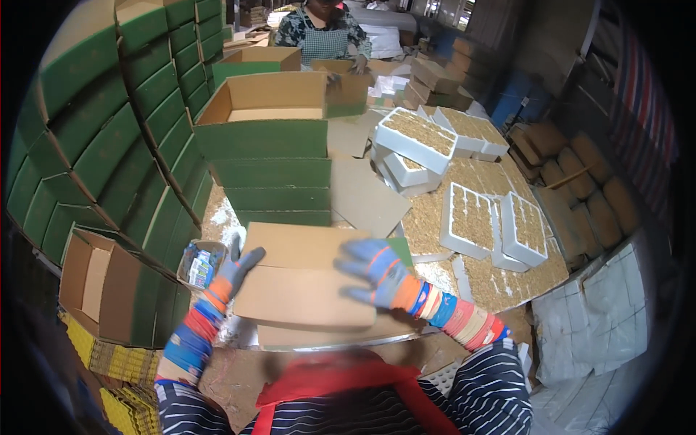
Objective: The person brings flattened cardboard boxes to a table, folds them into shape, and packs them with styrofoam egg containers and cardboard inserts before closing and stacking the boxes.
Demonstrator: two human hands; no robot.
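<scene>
Carton between both gloved hands, long axis left to right, broad brown face up.

Left hand sits at the carton's left end, fingers spread, not clenched; right hand reaches inboard over the carton's right half, fingers extended and motion-blurred, so whether it presses or hovers cannot be told. Right hand is nearer the carton's centre; left hand is at its edge. The carton lies directly ahead of the torso, with a crease crossing its face parallel to the long axis. Beyond the carton: stack of green boxes. Right of the carton: white foam tray. Farthest beyond: co-worker.
</scene>
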